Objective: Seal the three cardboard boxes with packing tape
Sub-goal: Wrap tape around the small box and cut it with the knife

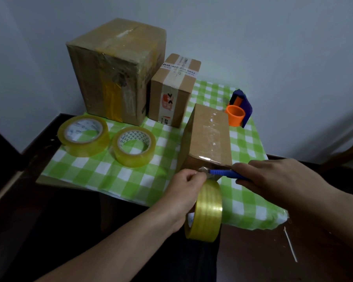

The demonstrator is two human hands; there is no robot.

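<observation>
Green checked cloth [102, 169], big box [114, 72] and smaller box [171, 92] back by the wall [273, 47], nearest box [209, 137] front right, where the left hand [183, 186] pinches the tape end [203, 170] at its near edge, roll [207, 210] dangling below, and the right hand [273, 178] grips a blue cutter [222, 173].

two tape rolls [108, 139] block the left — bare cloth [249, 139] right of the near box [209, 137].
</observation>
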